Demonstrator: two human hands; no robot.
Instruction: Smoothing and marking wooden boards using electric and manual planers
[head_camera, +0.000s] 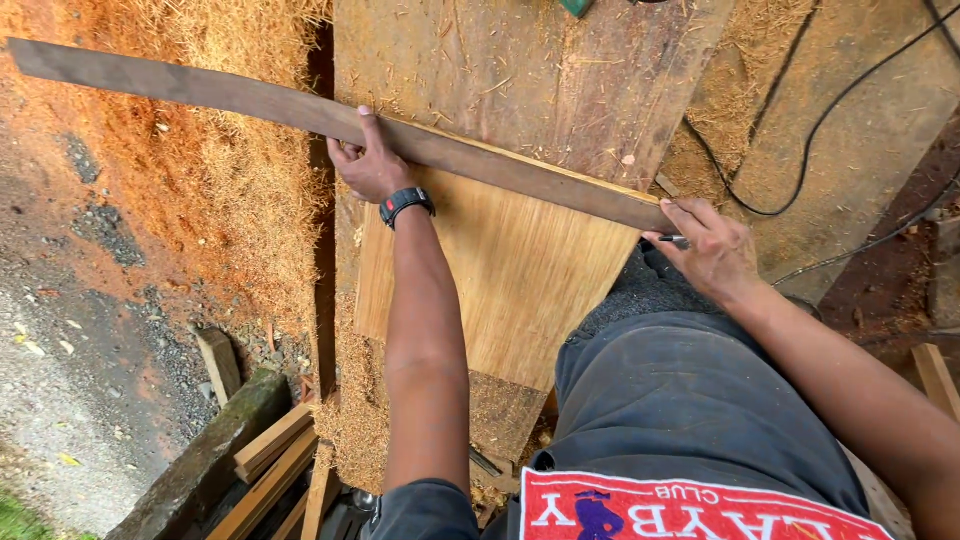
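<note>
Near: scrap wood offcuts (270, 465) piled at the lower left, beside a mossy beam (200, 465). Person's knee in dark trousers (690, 400) rests against the pale board (510, 270). Right hand (712, 245) closed on a small dark pencil-like tool (672, 241), tip at the near end of the long dark wood strip (330, 115). Left hand (370, 160), black wristwatch (405, 203) on the wrist, presses the strip's middle, fingers curled over its edge. Strip lies diagonally across pale board, far end overhanging sawdust (200, 170) on the left. Pale board sits on a wide weathered plank (540, 70). Far right: black cable (830, 115) loops over ground.
</note>
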